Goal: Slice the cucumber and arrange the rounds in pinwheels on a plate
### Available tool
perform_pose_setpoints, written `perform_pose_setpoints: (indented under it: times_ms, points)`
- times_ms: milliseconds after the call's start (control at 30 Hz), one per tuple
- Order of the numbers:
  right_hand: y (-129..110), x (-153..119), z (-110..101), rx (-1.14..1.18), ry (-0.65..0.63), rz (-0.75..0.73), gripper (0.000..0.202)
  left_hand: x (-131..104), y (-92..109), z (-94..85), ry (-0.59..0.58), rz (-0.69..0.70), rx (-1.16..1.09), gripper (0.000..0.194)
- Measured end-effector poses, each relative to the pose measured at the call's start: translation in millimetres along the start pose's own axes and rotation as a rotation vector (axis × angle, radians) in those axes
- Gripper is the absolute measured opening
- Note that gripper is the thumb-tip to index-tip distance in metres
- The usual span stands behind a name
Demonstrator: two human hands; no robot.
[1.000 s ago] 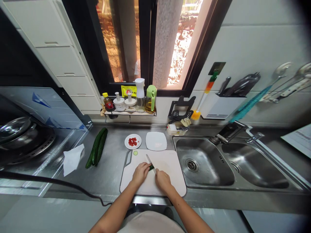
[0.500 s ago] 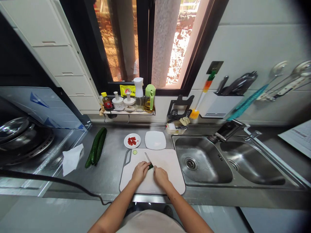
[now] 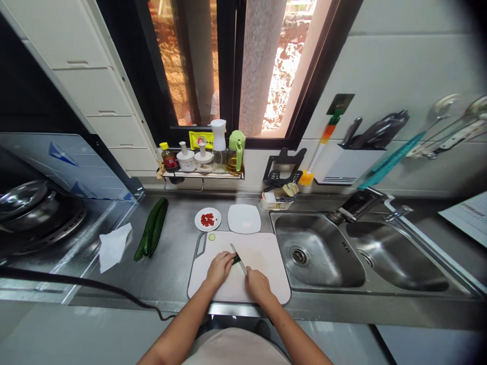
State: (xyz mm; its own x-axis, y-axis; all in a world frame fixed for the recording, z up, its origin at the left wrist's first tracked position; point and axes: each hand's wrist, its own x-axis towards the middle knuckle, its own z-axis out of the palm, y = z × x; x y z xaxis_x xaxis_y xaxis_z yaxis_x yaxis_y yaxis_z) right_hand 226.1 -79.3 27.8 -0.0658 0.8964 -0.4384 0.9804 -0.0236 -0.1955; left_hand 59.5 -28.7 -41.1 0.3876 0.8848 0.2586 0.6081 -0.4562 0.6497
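My left hand [image 3: 219, 268] is closed on a short dark green piece of cucumber [image 3: 236, 258] over the middle of the white cutting board [image 3: 205, 279]. In my right hand [image 3: 257, 284] is the handle of a small knife [image 3: 239, 259]. Its blade points up and to the left, right beside the cucumber piece; whether it cuts into it I cannot tell. A pale round cucumber slice [image 3: 212, 236] lies near the board's upper left corner, by the grey handle. My fingers hide part of the piece.
Behind the board stand a small plate of chopped red bits [image 3: 207, 219] and a white square plate [image 3: 244, 219]. Whole cucumbers [image 3: 151, 229] and a paper towel [image 3: 114, 248] lie to the left. A double sink [image 3: 319, 253] is on the right. A black cable [image 3: 114, 289] crosses the counter's front edge.
My right hand has drawn the knife back, down and to the right, so more of its blade shows. My left hand stays on the cucumber piece. The view has shifted slightly.
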Motion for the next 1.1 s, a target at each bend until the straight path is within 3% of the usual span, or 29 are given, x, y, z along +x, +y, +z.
perform_pose_setpoints:
  times_ms: [267,733,1100]
  points:
    - [3,-13,2,-0.005,-0.033,0.045,0.032,0,-1,0.9,-0.004,-0.004,-0.003,0.030]
    - [-18,23,-12,0.009,0.024,-0.010,0.036,0,0,-0.6,-0.002,0.001,0.013,0.029]
    - [-19,26,-17,0.034,0.023,-0.009,0.034,0,-1,-1.4,-0.014,-0.005,0.012,0.029]
